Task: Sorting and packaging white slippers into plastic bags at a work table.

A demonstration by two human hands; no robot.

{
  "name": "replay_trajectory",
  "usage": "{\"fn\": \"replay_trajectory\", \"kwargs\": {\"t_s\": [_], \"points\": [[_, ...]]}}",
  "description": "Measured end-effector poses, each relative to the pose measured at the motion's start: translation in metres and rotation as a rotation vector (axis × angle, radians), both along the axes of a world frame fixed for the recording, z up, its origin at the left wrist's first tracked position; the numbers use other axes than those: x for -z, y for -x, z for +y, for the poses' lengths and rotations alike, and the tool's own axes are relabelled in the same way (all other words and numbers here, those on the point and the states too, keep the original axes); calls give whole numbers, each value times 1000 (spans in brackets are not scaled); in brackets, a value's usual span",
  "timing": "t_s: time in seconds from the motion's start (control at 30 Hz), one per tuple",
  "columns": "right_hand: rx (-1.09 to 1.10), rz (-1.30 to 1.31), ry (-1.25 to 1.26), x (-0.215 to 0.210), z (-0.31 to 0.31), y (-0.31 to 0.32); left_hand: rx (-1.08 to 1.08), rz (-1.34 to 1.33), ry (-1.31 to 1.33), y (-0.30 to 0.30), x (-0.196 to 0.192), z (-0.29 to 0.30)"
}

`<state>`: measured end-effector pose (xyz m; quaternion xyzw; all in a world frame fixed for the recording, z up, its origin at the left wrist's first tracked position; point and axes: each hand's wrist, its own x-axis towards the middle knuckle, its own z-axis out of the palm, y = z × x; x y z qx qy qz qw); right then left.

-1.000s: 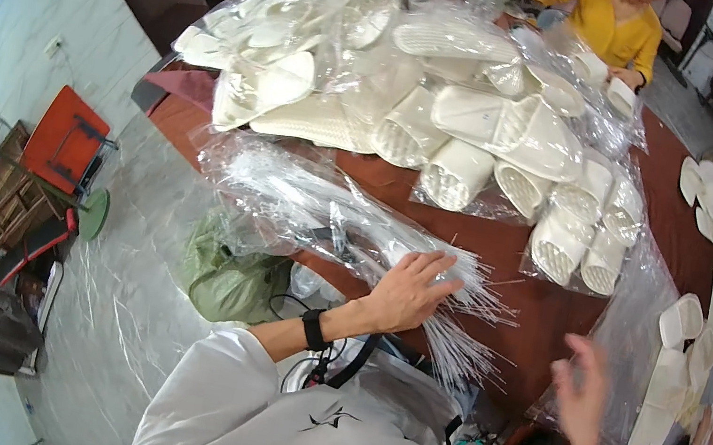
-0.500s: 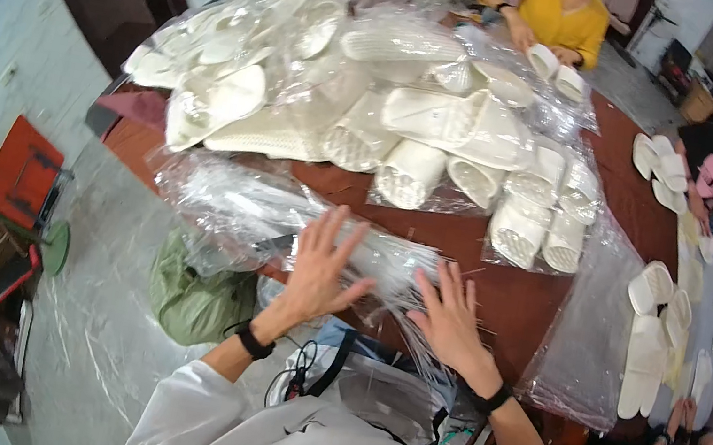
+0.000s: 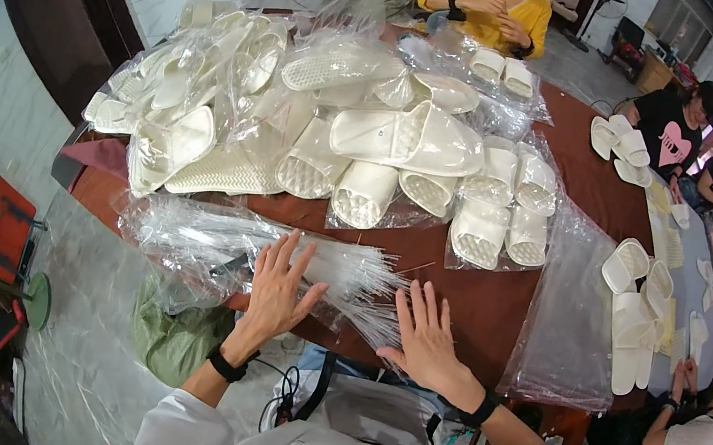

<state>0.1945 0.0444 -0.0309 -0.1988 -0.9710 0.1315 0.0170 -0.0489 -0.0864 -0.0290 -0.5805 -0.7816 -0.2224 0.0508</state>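
Our L hand [image 3: 276, 297] & R hand [image 3: 432, 345] are side by side w/ a gap btwn, backs up, fingers [image 3: 281, 257] spread fwd, thumbs [image 3: 312, 295] inward, forearms [image 3: 517, 436] angled in.

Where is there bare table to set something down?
Brown tablecloth shows in a patch bordered by the right hand, bagged slippers and flat clear plastic, and in a strip between those bagged slippers and the loose slippers. It is crowded under the bagged slippers and around the left hand, where thin white strands lie.
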Motion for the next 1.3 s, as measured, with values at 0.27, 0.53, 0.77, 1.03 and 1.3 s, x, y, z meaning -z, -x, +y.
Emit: {"fn": "replay_trajectory", "kwargs": {"t_s": [0.27,0.53,0.77,1.03,1.3], "points": [[7,155,32,25,-5,38,80,46,131,-11,7,14],[-15,240,60,15,2,40,208,-7,233,18,-36,28],[158,660,227,-21,-4,-1,13,390,-127,95,-136,121],[168,651,292,-17,-23,-20,-117,636,-100,169,-107,203],[179,627,331,-25,-15,-28,-17,410,-336,177,-132,200]]}}
